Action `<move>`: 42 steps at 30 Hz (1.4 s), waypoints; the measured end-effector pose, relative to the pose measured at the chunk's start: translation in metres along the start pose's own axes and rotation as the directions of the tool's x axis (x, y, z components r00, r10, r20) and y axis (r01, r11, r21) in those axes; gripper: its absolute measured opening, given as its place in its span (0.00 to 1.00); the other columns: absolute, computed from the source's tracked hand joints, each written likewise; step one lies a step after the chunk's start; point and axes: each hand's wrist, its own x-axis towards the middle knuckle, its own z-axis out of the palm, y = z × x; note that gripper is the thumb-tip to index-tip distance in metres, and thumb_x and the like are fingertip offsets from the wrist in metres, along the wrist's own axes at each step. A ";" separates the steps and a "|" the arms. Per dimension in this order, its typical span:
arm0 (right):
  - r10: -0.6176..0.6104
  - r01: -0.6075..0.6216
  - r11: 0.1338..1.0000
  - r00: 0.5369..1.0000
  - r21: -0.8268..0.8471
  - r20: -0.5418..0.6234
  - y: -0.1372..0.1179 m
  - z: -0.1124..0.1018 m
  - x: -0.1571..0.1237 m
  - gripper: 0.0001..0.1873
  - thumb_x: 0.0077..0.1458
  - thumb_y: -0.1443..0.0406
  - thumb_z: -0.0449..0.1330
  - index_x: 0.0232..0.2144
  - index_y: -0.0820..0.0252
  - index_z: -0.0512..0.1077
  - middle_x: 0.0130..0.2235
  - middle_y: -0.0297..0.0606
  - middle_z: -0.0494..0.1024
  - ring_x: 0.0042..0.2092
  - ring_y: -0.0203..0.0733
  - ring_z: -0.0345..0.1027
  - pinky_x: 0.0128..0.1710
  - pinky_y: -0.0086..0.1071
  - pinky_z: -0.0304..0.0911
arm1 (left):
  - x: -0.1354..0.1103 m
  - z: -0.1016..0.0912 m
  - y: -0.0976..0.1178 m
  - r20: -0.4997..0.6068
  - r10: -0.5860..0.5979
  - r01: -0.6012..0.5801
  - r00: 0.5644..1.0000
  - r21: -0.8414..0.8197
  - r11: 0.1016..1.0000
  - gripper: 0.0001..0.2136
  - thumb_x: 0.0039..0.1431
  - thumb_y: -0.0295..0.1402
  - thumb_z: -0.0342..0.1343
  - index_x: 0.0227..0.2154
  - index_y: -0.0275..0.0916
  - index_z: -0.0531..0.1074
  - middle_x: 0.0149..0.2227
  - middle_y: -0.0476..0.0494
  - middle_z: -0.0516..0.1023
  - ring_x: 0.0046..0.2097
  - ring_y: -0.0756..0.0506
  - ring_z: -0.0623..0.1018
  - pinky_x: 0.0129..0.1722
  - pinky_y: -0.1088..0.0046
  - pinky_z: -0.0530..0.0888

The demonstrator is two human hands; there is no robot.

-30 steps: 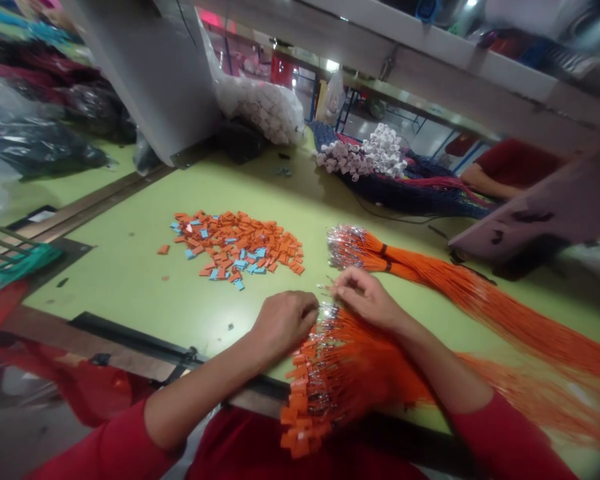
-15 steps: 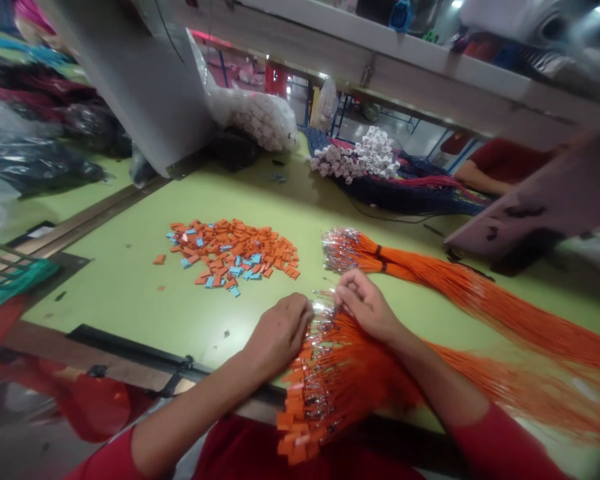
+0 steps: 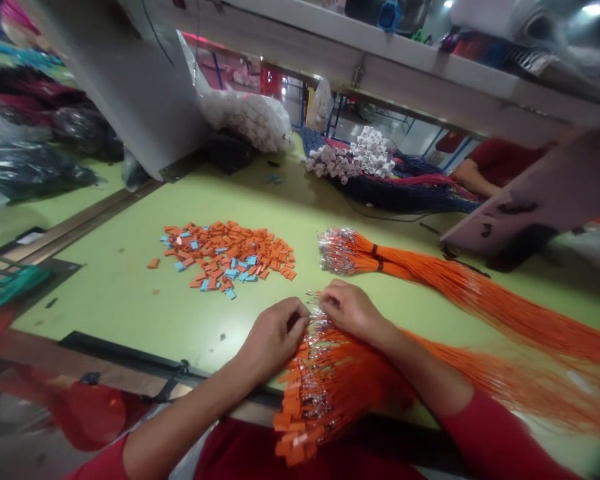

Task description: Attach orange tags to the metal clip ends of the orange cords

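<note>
Left hand (image 3: 275, 337), right hand (image 3: 353, 312), almost meeting at orange wires (image 3: 365, 370)!
Both curl inward, nearly closed; can't tell if they grip anything

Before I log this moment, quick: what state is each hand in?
Left hand: curled beside the near orange wire bundle; whether it grips anything cannot be told.
Right hand: curled at the bundle's metal tips; whether it holds any cannot be told.

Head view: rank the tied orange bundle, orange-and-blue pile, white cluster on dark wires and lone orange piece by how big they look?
Tied orange bundle
Orange-and-blue pile
White cluster, farther back, so true size is unsure
Lone orange piece
</note>
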 end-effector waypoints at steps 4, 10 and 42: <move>0.027 -0.027 0.997 1.000 -0.073 -0.001 -0.003 0.003 0.001 0.06 0.55 0.71 0.58 0.26 0.60 0.71 0.29 0.33 0.70 0.30 0.35 0.61 0.30 0.28 0.53 | -0.002 0.002 -0.004 -0.046 0.016 -0.020 0.999 -0.069 0.997 0.05 0.59 0.29 0.51 0.30 0.40 0.71 0.25 0.51 0.73 0.28 0.49 0.71 0.30 0.73 0.66; 0.010 -0.007 0.999 0.999 0.048 -0.050 0.003 0.009 0.003 0.05 0.49 0.72 0.59 0.24 0.60 0.70 0.28 0.32 0.69 0.29 0.35 0.60 0.29 0.28 0.53 | -0.006 0.002 -0.002 -0.125 0.038 -0.051 0.992 -0.109 0.993 0.03 0.59 0.32 0.55 0.32 0.39 0.72 0.25 0.51 0.73 0.28 0.49 0.71 0.30 0.74 0.67; -0.103 0.104 0.928 0.994 0.357 -0.023 -0.002 0.001 -0.025 0.06 0.52 0.66 0.66 0.25 0.60 0.78 0.27 0.34 0.71 0.31 0.37 0.64 0.31 0.29 0.57 | -0.011 0.009 0.007 -0.051 -0.255 0.172 0.966 -0.611 0.773 0.13 0.51 0.31 0.61 0.38 0.39 0.65 0.27 0.52 0.75 0.26 0.52 0.71 0.26 0.77 0.68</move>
